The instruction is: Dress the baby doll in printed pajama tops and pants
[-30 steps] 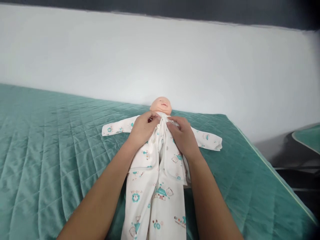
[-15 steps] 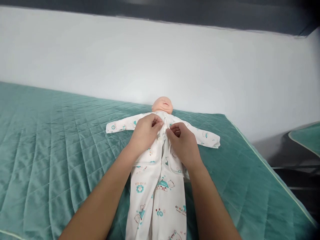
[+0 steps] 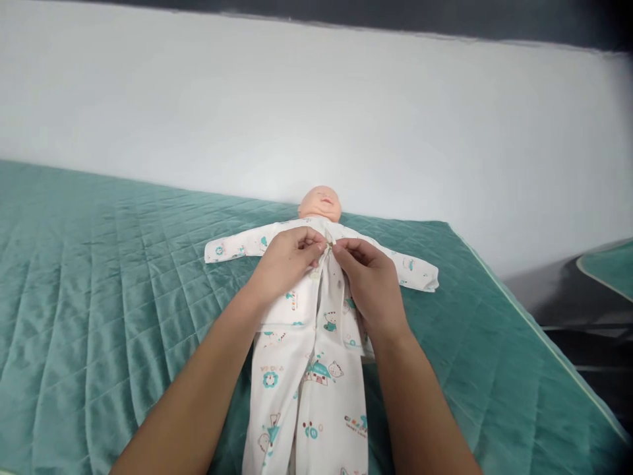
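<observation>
A baby doll (image 3: 320, 202) lies on its back, its arms spread out to both sides. It is dressed in a white printed baby jacket (image 3: 301, 300) and matching white trousers (image 3: 332, 402). At the upper chest, my left hand (image 3: 291, 260) pinches one front edge of the jacket. Close beside it, my right hand (image 3: 368, 274) pinches the opposite edge, and the fingertips of both hands nearly meet. Below the hands the jacket front hangs apart. A small fastening shows between the fingers, but its exact kind is hard to make out.
A green quilted cover (image 3: 123, 297) spreads under the doll, its piped edge (image 3: 534, 323) running down the right side. Behind stands a white wall (image 3: 316, 112) with a dark band above. Another green-covered surface (image 3: 610, 270) is at the far right.
My right hand has shifted slightly, bringing its fingertips up against those of my left hand. The jacket edges are now closer together at the chest. The view has tilted slightly.
</observation>
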Demonstrator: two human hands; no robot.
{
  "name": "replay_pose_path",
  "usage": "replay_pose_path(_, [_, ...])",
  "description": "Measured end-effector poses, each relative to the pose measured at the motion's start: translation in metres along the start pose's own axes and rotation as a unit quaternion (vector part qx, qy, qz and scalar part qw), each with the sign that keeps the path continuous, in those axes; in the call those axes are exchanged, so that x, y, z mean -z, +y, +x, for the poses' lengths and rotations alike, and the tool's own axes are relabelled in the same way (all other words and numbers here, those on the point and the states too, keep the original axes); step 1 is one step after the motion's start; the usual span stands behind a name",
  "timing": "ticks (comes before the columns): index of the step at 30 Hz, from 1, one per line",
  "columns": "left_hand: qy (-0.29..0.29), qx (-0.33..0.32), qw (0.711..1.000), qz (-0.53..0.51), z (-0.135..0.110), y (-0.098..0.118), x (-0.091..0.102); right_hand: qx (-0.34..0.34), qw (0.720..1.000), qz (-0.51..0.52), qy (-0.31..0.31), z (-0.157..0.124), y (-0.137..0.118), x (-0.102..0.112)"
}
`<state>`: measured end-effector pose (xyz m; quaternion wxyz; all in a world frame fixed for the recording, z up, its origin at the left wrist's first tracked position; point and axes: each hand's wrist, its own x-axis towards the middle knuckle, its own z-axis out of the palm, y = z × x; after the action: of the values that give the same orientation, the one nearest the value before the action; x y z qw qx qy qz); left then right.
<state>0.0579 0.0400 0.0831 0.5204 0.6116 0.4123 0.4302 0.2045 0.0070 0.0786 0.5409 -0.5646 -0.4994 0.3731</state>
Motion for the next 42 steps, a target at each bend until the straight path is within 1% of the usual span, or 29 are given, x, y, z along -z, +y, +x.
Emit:
replay_pose_path(3, [0.008, 0.008, 0.999, -0.031, -0.004, -0.004, 0.003, 0.017, 1.000, -0.007, 0.013, -0.006, -0.003, -0.008])
replay_pose_path(7, [0.009, -0.003, 0.998, -0.059, -0.008, -0.012, 0.006, 0.025, 0.999, -0.037, 0.020, -0.010, -0.003, -0.013])
replay_pose_path(12, [0.008, -0.021, 0.997, -0.080, -0.006, -0.017, 0.007, 0.031, 0.998, -0.050, 0.006, -0.010, -0.002, -0.011])
replay_pose_path(18, [0.031, -0.002, 0.994, -0.108, -0.003, -0.018, 0.004, 0.020, 0.998, -0.050, -0.033, -0.006, 0.004, -0.007])
replay_pose_path(20, [0.028, 0.002, 0.993, -0.114, -0.002, -0.018, 0.004, 0.015, 0.998, -0.046, -0.040, -0.004, 0.007, -0.006])
replay_pose_path(26, [-0.009, -0.004, 0.996, -0.089, -0.005, -0.013, 0.007, 0.019, 0.997, -0.052, -0.058, -0.003, 0.007, -0.004])
replay_pose_path(31, [0.021, 0.020, 0.997, -0.065, -0.006, -0.010, 0.004, 0.053, 0.993, -0.093, -0.055, -0.005, 0.006, -0.006])
replay_pose_path(34, [0.038, 0.021, 0.997, -0.071, -0.006, -0.010, 0.002, 0.065, 0.990, -0.113, -0.056, -0.006, 0.003, -0.007])
replay_pose_path(39, [0.029, 0.012, 0.995, -0.093, -0.006, -0.011, 0.003, 0.059, 0.990, -0.112, -0.068, -0.007, 0.002, -0.007])
replay_pose_path(42, [0.011, 0.010, 0.996, -0.088, -0.006, -0.012, 0.006, 0.050, 0.991, -0.109, -0.067, -0.006, 0.004, -0.005])
